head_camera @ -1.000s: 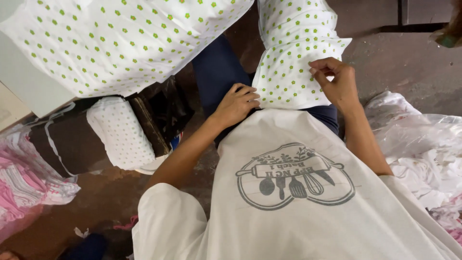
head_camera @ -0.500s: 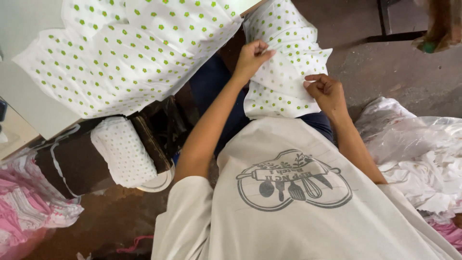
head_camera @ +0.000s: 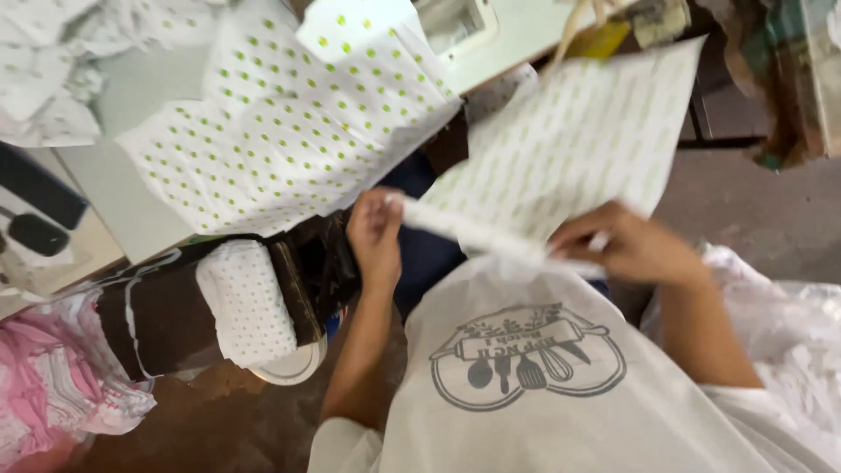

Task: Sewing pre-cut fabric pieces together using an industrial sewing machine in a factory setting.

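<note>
I hold a white cloth piece with green dots [head_camera: 569,149] stretched in front of me, blurred by motion. My left hand [head_camera: 375,229] grips its lower left edge. My right hand [head_camera: 626,245] grips its lower right edge. A pale apron with a grey utensil print [head_camera: 526,368] lies over my lap just under both hands. A larger sheet of the same dotted cloth [head_camera: 289,140] hangs off the white table [head_camera: 123,201] to my left.
A dark roll with a white dotted cover [head_camera: 245,302] sits low at the left. Pink cloth [head_camera: 53,385] is heaped on the floor at far left. White fabric [head_camera: 788,333] is piled at the right. A sewing machine [head_camera: 455,22] stands on the table.
Both hands have lifted the dotted piece and spread it wide; my left hand went from the lap to its edge, and the view swung up toward the table.
</note>
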